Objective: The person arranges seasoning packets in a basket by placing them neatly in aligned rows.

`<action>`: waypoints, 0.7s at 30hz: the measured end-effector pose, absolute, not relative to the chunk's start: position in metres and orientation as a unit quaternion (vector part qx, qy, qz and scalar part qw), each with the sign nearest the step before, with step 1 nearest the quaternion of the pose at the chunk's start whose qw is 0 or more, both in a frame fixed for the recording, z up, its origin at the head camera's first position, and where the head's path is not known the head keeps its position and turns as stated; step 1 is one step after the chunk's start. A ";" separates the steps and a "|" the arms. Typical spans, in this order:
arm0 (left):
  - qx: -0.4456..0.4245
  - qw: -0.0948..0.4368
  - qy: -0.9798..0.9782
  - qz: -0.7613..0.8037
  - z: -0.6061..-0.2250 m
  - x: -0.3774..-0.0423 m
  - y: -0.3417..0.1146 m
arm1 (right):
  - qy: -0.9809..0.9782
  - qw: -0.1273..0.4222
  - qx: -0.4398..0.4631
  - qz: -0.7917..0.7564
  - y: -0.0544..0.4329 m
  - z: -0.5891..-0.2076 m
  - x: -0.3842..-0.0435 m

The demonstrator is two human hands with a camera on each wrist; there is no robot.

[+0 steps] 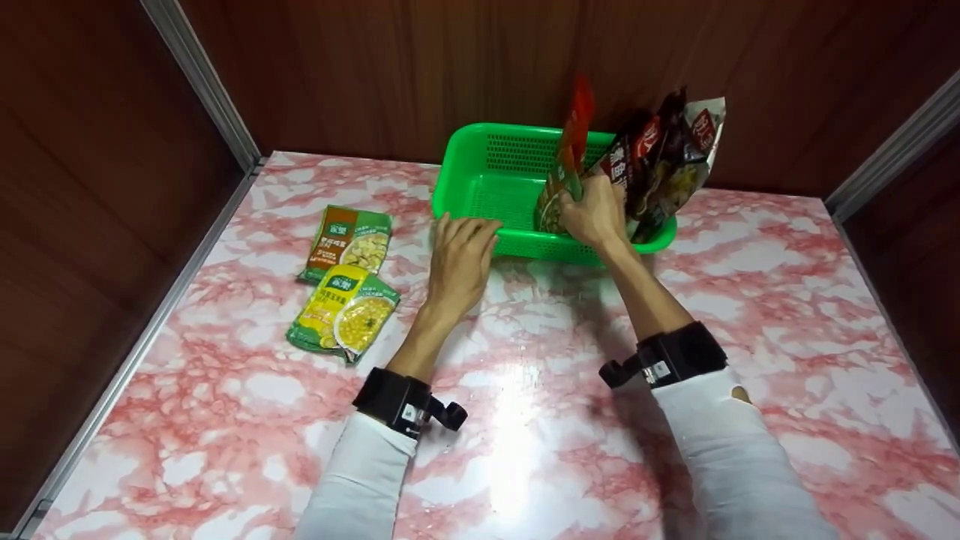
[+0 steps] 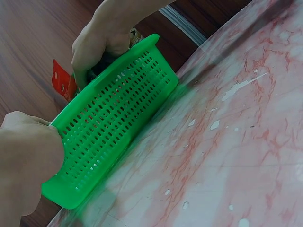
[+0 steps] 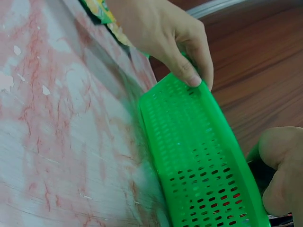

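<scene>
Dark wood-grain panels [image 1: 337, 82], joined by metal strips, behind and beside a pink-and-white marbled bench [image 1: 525, 465].

Basket [image 1: 525, 246], green, perforated plastic: on the bench, against or near the back panel.

Red-topped packet [image 1: 576, 135]: upright, slightly tilted, lower part inside the basket, right of its middle. Right hand [image 1: 596, 214]: fingers curled, gripping the packet's right edge; red top rising above the fingers, printed lower part reaching down to their left.

Left hand [image 1: 461, 259]: at the basket's near left corner, fingers bent over the rim, thumb against the outer wall in the right wrist view, pinching the rim between them.

Dark packets [image 1: 660, 165], several, one pale-edged: standing at the basket's right end, just beyond the right hand's fingers.

Brown-and-green packet [image 1: 349, 240] and yellow-and-green packet [image 1: 349, 311]: flat on the bench left of the left hand, apart from its fingers, the yellow one overlapping the brown.
</scene>
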State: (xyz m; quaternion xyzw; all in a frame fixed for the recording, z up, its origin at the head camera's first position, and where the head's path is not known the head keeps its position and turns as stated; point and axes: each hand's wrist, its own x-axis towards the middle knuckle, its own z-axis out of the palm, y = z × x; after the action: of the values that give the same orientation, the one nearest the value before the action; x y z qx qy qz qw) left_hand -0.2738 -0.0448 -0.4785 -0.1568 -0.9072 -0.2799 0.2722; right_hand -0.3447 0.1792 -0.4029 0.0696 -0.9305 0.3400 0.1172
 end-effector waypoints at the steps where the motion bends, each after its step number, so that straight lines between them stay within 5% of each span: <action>1: -0.157 0.273 -0.907 -0.279 -0.478 -0.274 -0.045 | -0.932 0.116 0.067 0.337 0.179 -0.403 -0.345; 21: -0.155 0.264 -0.910 -0.279 -0.478 -0.274 -0.044 | -0.936 0.107 0.058 0.330 0.183 -0.403 -0.341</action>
State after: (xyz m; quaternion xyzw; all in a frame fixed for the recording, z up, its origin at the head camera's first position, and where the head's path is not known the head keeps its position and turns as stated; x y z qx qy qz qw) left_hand -0.2741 -0.0442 -0.4784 -0.1546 -0.9104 -0.2787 0.2639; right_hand -0.3410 0.1835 -0.4034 0.0584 -0.9361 0.3298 0.1072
